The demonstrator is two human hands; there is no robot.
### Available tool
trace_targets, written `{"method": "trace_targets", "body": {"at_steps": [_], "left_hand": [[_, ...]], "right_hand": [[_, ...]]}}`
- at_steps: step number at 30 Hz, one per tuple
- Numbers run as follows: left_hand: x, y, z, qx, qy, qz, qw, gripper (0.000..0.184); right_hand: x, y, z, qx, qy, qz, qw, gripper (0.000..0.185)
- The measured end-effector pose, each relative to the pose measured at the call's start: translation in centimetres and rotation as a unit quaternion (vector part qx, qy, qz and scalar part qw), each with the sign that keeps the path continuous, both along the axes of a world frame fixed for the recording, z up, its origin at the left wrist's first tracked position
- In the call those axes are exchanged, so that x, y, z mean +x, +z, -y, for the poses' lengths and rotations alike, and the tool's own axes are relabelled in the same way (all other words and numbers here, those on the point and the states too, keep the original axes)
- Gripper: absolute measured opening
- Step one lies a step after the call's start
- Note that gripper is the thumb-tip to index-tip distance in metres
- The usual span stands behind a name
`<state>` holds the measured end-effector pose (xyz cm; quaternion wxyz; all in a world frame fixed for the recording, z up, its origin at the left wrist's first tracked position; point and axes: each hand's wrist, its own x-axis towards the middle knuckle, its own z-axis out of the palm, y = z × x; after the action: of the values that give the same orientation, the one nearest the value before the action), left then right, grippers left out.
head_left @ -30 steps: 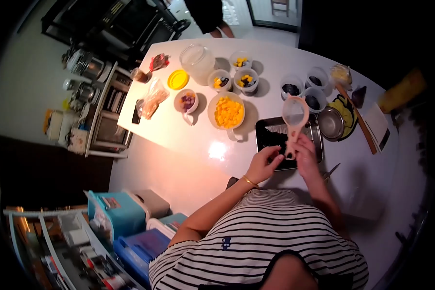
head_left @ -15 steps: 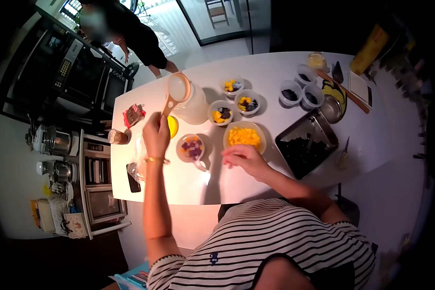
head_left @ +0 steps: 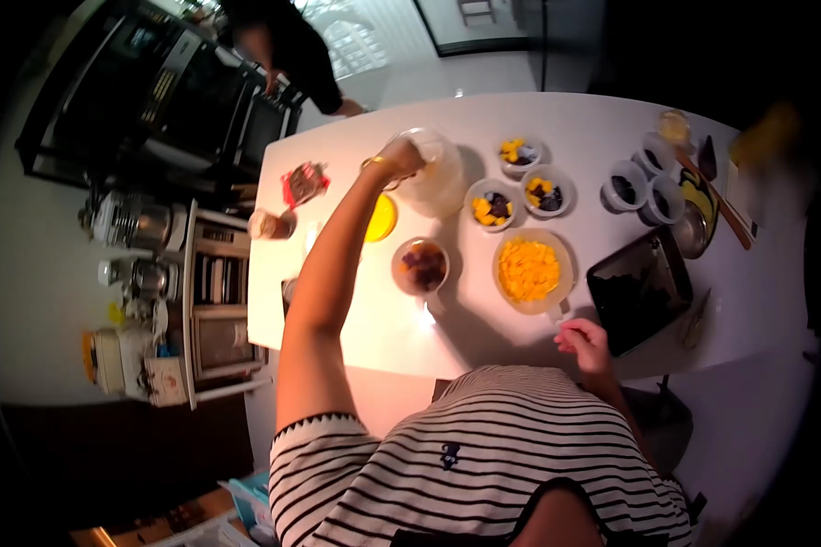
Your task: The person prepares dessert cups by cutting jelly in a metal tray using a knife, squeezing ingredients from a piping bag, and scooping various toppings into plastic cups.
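My left hand (head_left: 405, 159) is closed at the mouth of a large translucent jug (head_left: 438, 187), the ladle it grips now hidden inside. My right hand (head_left: 586, 345), fingers loosely bent and apart, hovers near the handle of a white bowl (head_left: 567, 284) filled with yellow cubes (head_left: 529, 270). Whether a fingertip touches that handle I cannot tell. Between my arms sits a handled cup (head_left: 420, 266) of purple and orange pieces. Beyond the yellow cubes stand three clear cups (head_left: 493, 206) with yellow and dark pieces. A dark rectangular pan (head_left: 643, 287) holding black pieces lies right of the bowl.
Several cups of black pieces (head_left: 623, 189) stand at the right, beside a metal bowl (head_left: 691, 228) and a wooden-handled tool (head_left: 734, 223). A yellow lid (head_left: 380, 219), a red packet (head_left: 305, 183) and a jar (head_left: 272, 224) lie left. Another person (head_left: 306, 55) stands beyond the table.
My left hand has lowered the ladle into the jug. My right hand has drawn back from over the yellow cubes toward me. The view has shifted, and the purple and orange pieces look darker.
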<state>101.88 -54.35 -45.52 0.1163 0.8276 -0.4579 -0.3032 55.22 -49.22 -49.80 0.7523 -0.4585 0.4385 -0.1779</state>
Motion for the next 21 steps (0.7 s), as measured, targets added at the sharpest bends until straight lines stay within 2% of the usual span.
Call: {"method": "trace_targets", "body": {"at_steps": [2,3,6,8,12,14,19,21], "left_hand": [[-2.2,4.1,-0.8,-0.026,0.088,-0.191,0.977,0.016],[-0.9,3.3,-1.1,0.005,0.115,-0.229,0.967,0.020],[-0.3,4.2,-3.1,-0.023,0.145,-0.295,0.944,0.020],[0.7,3.6,-4.9,-0.095,0.211,-0.392,0.890,0.019],[0.5,2.9,-8.2,-0.112,0.264,-0.421,0.860,0.016],[-0.2,2.2,-9.6,-0.179,0.332,-0.454,0.807,0.016],[-1.3,-0.8,-12.9,-0.262,0.305,-0.547,0.734,0.016],[-4.4,0.9,-12.5,-0.250,0.334,-0.499,0.759,0.015]], "right_hand": [[1.2,0.2,0.4,0.018,0.004,0.004,1.000,0.013],[1.7,0.8,0.7,0.017,0.017,0.001,1.000,0.013],[2.6,0.2,1.8,0.008,0.048,0.032,0.998,0.012],[3.2,0.3,2.4,-0.011,0.054,0.024,0.998,0.013],[4.1,0.5,3.7,-0.045,0.059,0.044,0.996,0.012],[4.4,0.7,3.9,-0.053,0.060,0.054,0.995,0.012],[4.6,1.3,3.4,-0.062,0.080,0.009,0.995,0.012],[4.7,1.1,3.0,-0.054,0.075,0.019,0.996,0.012]]}}
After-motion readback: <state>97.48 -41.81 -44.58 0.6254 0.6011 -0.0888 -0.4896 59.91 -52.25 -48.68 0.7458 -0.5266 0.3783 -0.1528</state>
